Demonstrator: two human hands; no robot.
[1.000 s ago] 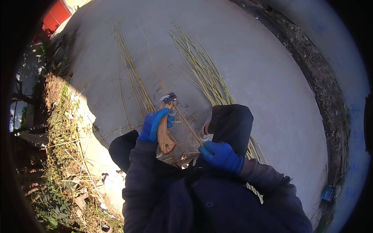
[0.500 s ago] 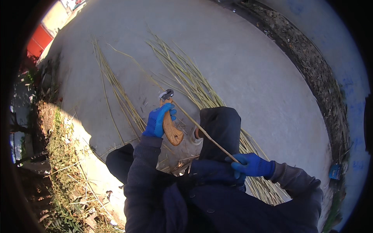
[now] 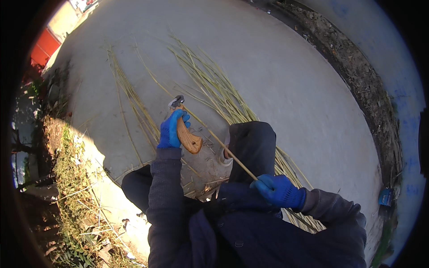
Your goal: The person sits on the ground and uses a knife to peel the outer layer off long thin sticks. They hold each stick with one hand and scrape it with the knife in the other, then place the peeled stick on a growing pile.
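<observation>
Left hand (image 3: 171, 131) clenched on knife (image 3: 184, 129) — right hand (image 3: 278, 190) closed around thin stalk (image 3: 223, 147), stretched taut against blade; bundles (image 3: 214, 87) near pavement's (image 3: 290, 80) centre.

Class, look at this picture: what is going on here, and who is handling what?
A person in dark clothes and blue gloves sits on a concrete floor. The left hand holds a wooden-handled knife, its metal end against a thin reed stalk. The right hand grips that stalk lower down, so it runs slantwise between both hands. Bundles of reeds lie spread on the concrete ahead, with scraps near the knees.
</observation>
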